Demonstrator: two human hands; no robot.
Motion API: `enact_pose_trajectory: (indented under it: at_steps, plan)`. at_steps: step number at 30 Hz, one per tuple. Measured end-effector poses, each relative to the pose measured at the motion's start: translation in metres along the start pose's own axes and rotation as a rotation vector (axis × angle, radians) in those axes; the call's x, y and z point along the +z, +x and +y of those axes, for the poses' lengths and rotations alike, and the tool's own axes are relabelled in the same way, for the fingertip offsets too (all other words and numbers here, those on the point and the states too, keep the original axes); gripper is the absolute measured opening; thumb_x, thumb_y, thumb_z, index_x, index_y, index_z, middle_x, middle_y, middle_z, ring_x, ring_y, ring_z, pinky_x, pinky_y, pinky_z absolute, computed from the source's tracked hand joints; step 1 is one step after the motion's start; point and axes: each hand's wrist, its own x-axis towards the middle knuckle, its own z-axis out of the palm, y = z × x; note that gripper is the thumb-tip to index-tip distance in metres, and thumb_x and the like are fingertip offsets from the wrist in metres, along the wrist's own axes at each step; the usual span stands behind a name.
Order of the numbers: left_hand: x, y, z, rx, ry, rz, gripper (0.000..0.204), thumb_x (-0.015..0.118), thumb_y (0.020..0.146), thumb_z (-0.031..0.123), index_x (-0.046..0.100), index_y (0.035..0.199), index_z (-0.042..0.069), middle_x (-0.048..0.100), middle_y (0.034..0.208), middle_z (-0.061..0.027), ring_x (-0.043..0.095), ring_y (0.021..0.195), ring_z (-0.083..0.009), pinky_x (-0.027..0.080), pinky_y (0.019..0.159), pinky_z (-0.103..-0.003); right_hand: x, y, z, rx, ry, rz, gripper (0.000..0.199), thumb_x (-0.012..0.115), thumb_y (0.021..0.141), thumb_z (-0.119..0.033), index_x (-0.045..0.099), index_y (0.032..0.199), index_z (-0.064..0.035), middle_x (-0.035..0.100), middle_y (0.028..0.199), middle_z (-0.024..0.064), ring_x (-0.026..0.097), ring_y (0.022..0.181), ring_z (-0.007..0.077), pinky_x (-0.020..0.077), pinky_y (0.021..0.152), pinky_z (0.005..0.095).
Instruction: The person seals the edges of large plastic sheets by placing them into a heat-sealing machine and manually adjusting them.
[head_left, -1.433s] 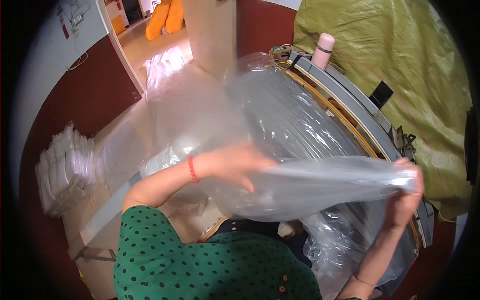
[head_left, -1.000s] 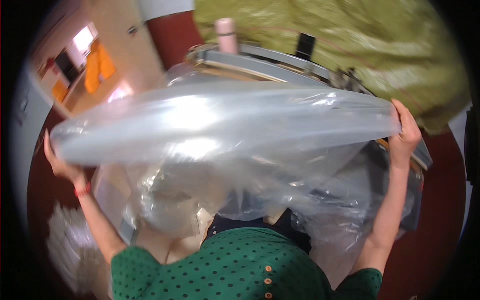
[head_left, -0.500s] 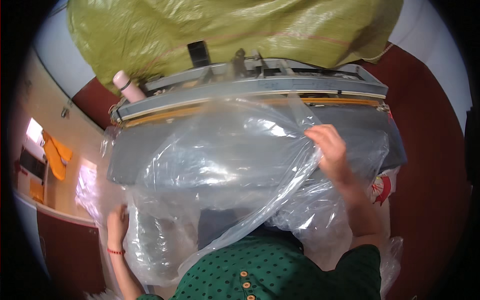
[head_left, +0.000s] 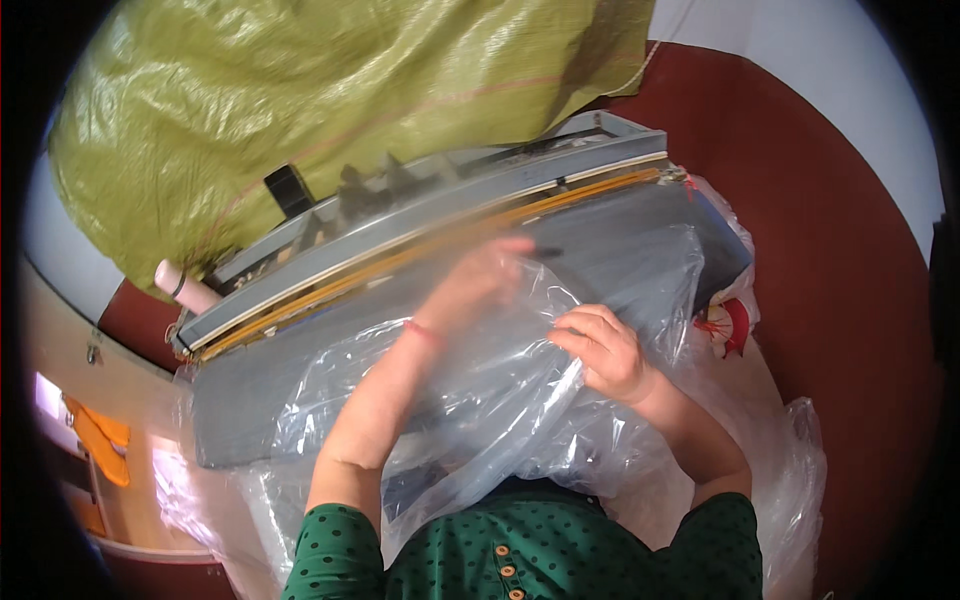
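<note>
Near the middle of the view, a clear plastic sheet (head_left: pixel 545 400) lies loosely over the grey table (head_left: pixel 625 235), and its folds come down to six o'clock, against the person's green dotted shirt (head_left: pixel 450 555). A little toward four o'clock from the centre, the right hand (head_left: pixel 605 352) has its thumb and fingers together, clamped on a gathered part of this plastic. The left hand (head_left: pixel 482 282), with a red bracelet (head_left: pixel 423 332) on its wrist, is above the table, just beside the plastic; it is blurred, so I cannot tell if its fingers are apart or together. Behind the table, a grey metal frame (head_left: pixel 620 150) runs from nine to one o'clock. A pink bottle (head_left: pixel 186 286) is at nine o'clock, a black phone (head_left: pixel 289 191) at ten, and a large yellow-green cover (head_left: pixel 330 90) at eleven.
</note>
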Motion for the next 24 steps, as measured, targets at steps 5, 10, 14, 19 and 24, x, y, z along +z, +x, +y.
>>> enact_pose_trajectory:
  at_steps: [5,10,14,19,24]
  plan:
    - [0.035,0.003,0.001,0.039,0.074,0.257,0.009,0.065,0.085,0.013,0.06,0.082,0.006,0.06,0.073,0.0029,0.053,0.059,-0.0028,0.041,0.053,-0.017,-0.02,-0.015,0.023,0.478,0.302,-0.085,0.043,0.062,0.072,0.003,0.058,0.115,-0.0015,0.053,0.121,0.013,0.048,0.118,0.0269,0.0388,0.095,0.0355]
    - [0.058,0.001,0.02,0.094,0.242,0.437,0.007,0.063,0.086,0.009,0.06,0.081,0.005,0.058,0.069,0.0046,0.047,0.057,-0.0017,0.036,0.05,-0.018,-0.01,0.008,0.03,0.661,0.688,-0.136,0.083,0.074,0.072,-0.027,0.033,0.14,-0.005,0.038,0.139,0.0112,0.037,0.127,0.0219,0.0323,0.099,0.0403]
    - [0.07,-0.006,0.028,0.097,0.343,0.521,0.009,0.065,0.084,0.01,0.059,0.081,0.004,0.057,0.07,0.0043,0.047,0.062,-0.001,0.037,0.053,-0.018,0.021,0.028,0.02,0.739,0.549,0.062,0.049,0.073,0.076,-0.02,0.055,0.117,-0.0005,0.058,0.112,0.0114,0.056,0.1,0.0167,0.0452,0.08,0.03]
    - [0.059,-0.013,0.031,0.057,0.679,0.45,0.013,0.068,0.082,0.012,0.058,0.08,0.003,0.054,0.069,0.0048,0.044,0.063,-0.0004,0.036,0.054,-0.018,0.03,0.031,0.054,0.956,0.67,0.162,0.01,0.06,0.085,-0.007,0.063,0.087,0.0026,0.064,0.073,-0.0001,0.057,0.065,0.0056,0.0456,0.06,0.0207]
    - [0.017,-0.05,0.03,-0.431,0.314,0.023,0.009,0.067,0.082,0.011,0.063,0.083,0.004,0.059,0.068,0.0009,0.051,0.059,-0.003,0.039,0.049,-0.018,-0.008,-0.016,0.149,0.938,-0.111,0.015,0.014,0.064,0.081,-0.017,0.066,0.084,-0.0032,0.066,0.075,0.0095,0.063,0.065,0.0219,0.0489,0.062,0.0325]
